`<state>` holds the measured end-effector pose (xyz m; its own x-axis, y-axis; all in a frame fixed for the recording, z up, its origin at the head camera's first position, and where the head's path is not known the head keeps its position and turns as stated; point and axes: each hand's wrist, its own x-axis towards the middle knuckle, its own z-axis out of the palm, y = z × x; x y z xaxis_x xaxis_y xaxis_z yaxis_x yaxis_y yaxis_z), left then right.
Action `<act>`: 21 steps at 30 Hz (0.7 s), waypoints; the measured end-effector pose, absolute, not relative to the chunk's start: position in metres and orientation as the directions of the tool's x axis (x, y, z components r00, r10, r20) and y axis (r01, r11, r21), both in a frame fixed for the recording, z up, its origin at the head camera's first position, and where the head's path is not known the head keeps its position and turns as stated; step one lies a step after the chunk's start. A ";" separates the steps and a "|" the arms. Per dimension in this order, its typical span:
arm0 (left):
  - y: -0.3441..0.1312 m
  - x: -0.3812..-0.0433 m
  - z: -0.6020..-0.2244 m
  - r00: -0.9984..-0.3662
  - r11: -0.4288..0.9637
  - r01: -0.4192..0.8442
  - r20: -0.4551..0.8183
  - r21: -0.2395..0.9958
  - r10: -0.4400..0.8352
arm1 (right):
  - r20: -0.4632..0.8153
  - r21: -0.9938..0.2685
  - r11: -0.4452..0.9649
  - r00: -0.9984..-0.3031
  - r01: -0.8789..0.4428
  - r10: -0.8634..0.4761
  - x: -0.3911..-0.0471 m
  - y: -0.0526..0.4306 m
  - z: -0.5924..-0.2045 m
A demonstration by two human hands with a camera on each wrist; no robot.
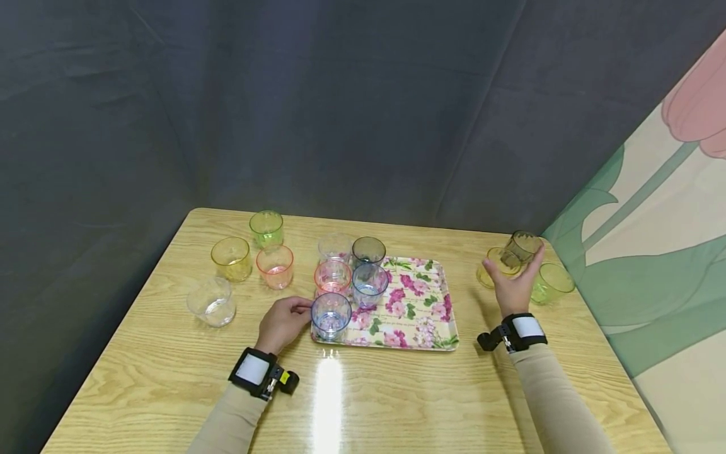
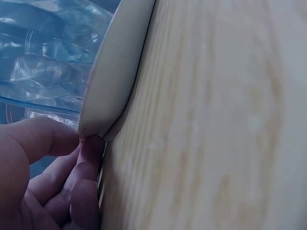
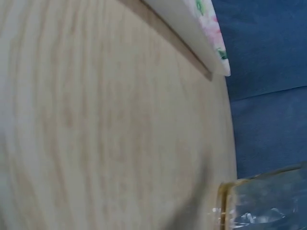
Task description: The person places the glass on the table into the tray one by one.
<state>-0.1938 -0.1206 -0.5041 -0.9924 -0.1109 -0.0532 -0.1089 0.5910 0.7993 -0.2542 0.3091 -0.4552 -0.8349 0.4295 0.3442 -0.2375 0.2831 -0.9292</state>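
My left hand (image 1: 283, 325) pinches the left rim of a floral tray (image 1: 422, 315) between thumb and fingers. The left wrist view shows the thumb and fingertips at the tray's pale edge (image 2: 112, 72). On the tray's left side stand a blue cup (image 1: 331, 318), a lighter blue cup (image 1: 370, 287), a pink-red cup (image 1: 333, 277), a smoky grey cup (image 1: 368, 251) and a clear cup (image 1: 334, 246). My right hand (image 1: 515, 290) grips another smoky grey cup (image 1: 522, 248), tilted, between thumb and fingers. Behind that hand stands a yellow cup (image 1: 489, 277); a green cup (image 1: 551, 285) is to its right.
Left of the tray, on the wooden table (image 1: 397, 403), stand a green cup (image 1: 266, 228), a yellow cup (image 1: 231, 258), a pink-red cup (image 1: 275, 267) and a clear cup (image 1: 212, 302). A dark curtain (image 1: 340, 113) hangs behind; a flower-patterned cloth (image 1: 669, 252) borders the right.
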 end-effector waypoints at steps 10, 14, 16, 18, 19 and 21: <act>-0.120 -0.194 -0.504 -0.993 0.591 -0.108 -0.052 0.799 -0.110 | 0.305 -0.927 0.343 -0.841 -0.154 0.448 -0.258 0.306 -0.463; -0.120 -0.194 -0.504 -0.992 0.591 -0.111 -0.055 0.799 -0.112 | 0.248 -0.935 0.343 -0.857 -0.089 0.453 -0.262 0.311 -0.468; -0.120 -0.194 -0.505 -0.992 0.590 -0.112 -0.055 0.800 -0.114 | 0.218 -0.936 0.347 -0.864 -0.055 0.454 -0.266 0.315 -0.474; -0.121 -0.194 -0.505 -0.992 0.590 -0.110 -0.053 0.800 -0.113 | 0.209 -0.933 0.358 -0.867 -0.038 0.453 -0.270 0.320 -0.482; -0.121 -0.194 -0.505 -0.992 0.590 -0.110 -0.053 0.800 -0.113 | 0.203 -0.930 0.368 -0.868 -0.025 0.453 -0.273 0.322 -0.485; -0.121 -0.194 -0.505 -0.992 0.589 -0.108 -0.051 0.801 -0.113 | 0.198 -0.925 0.381 -0.870 -0.012 0.452 -0.276 0.326 -0.491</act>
